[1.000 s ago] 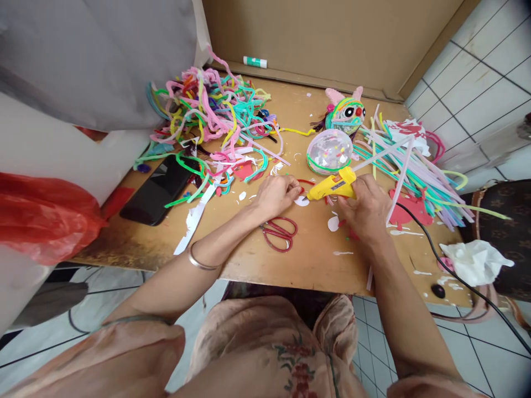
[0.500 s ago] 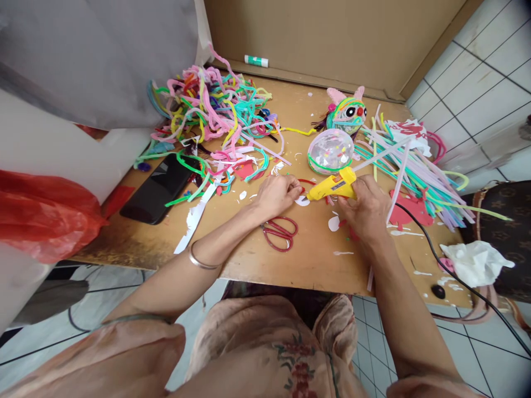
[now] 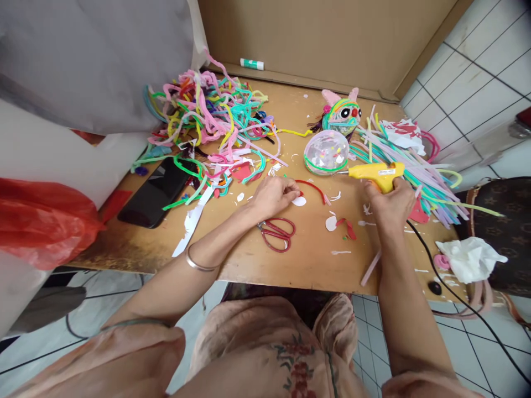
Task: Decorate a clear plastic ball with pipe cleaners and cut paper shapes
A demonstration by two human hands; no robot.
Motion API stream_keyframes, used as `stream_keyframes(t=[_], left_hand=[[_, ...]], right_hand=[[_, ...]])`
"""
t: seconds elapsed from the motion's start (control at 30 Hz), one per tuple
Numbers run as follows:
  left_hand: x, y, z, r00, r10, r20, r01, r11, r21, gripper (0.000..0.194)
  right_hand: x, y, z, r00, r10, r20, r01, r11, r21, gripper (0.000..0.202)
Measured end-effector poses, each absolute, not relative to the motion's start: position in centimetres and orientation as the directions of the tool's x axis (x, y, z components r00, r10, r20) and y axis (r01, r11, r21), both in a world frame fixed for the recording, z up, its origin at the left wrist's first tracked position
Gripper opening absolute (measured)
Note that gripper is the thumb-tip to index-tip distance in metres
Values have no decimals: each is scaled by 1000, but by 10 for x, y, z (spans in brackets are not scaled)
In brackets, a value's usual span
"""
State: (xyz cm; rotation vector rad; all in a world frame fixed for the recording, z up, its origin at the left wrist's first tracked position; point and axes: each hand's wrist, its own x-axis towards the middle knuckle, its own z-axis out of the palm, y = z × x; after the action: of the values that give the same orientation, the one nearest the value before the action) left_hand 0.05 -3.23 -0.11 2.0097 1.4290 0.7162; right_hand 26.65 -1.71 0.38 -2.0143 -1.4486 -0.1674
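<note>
My right hand is wrapped round a yellow glue gun, whose nozzle points left and ends near a clear plastic bowl with a green rim. The fingers of my left hand are pinched together at the left end of a red fuzzy stem; what exactly they grip is too small to tell. Just under those fingertips is a white paper oval. Red-handled scissors lie below my left hand. Another white oval rests beside a red scrap.
Tangled fuzzy stems and a black phone are at the left. Behind the bowl sits a decorated animal head. More stems lie at the right, near a black cord, crumpled tissue and a brown bag.
My right hand has moved the glue gun right and slightly up, away from the white oval and my left hand. The red stem now shows more fully. My left hand is almost unmoved.
</note>
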Motion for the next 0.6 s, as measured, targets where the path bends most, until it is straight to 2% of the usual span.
stream_keyframes(t=[0.13, 0.2, 0.33, 0.6], left_hand=[[-1, -31, -3, 314, 945, 94, 612, -277, 740, 19], [0, -31, -5, 310, 946, 90, 599, -269, 754, 19], [0, -30, -7, 307, 946, 106, 591, -276, 758, 18], [-1, -29, -5, 306, 950, 63, 587, -240, 773, 18]], right_hand=[[287, -11, -4, 480, 773, 416, 849, -289, -443, 29], [294, -7, -13, 463, 777, 426, 856, -267, -443, 30], [304, 3, -33, 397, 736, 548, 891, -166, -423, 32], [317, 12, -46, 379, 668, 640, 912, -153, -381, 41]])
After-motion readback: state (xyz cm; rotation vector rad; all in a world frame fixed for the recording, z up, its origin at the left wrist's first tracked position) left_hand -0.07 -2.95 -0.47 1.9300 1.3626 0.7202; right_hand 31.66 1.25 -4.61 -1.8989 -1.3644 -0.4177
